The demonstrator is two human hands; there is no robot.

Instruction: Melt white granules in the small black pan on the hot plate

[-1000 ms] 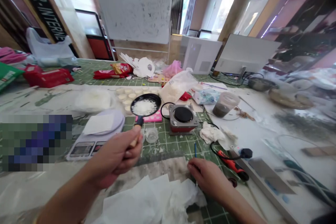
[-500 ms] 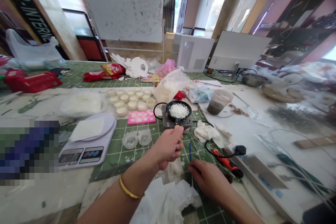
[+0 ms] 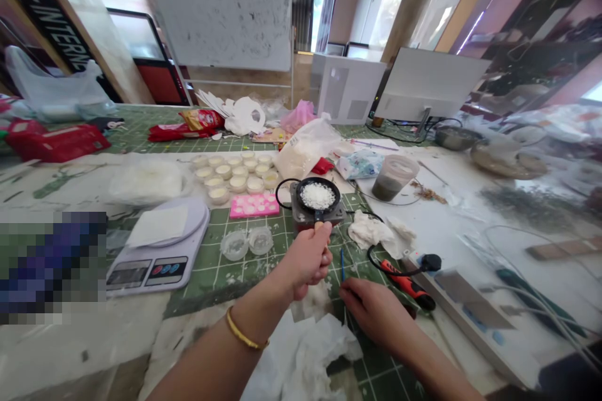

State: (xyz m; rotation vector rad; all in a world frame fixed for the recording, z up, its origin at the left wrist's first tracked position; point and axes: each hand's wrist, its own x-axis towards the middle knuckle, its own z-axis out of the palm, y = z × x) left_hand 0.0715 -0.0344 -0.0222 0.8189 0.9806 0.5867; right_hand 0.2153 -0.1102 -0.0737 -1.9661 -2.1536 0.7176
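My left hand [image 3: 308, 262] is wrapped round the handle of a small black pan [image 3: 318, 195]. White flakes or pellets lie in the pan, which is over a small hot plate [image 3: 297, 217]. Lower and to the right, my right hand [image 3: 371, 307] is closed on a thin blue stick [image 3: 342, 264] that points away from me. A pink mould [image 3: 254, 205] with pale cavities lies left of the hot plate. Nearer me are two clear round cups [image 3: 234, 245]. Behind the mould stand several small cups of pale material [image 3: 237, 184].
A kitchen scale [image 3: 160, 250] bearing white paper is on the left. Crumpled tissue [image 3: 367, 229], a red-and-black tool [image 3: 408, 286] and a power strip [image 3: 470, 319] lie on the right. More tissue [image 3: 305, 357] is close in front. A clear plastic bag [image 3: 303, 153] sits behind the pan.
The pan has shifted slightly left over the hot plate, and my left hand has moved a little right. My right hand keeps its hold. The view has shifted slightly.
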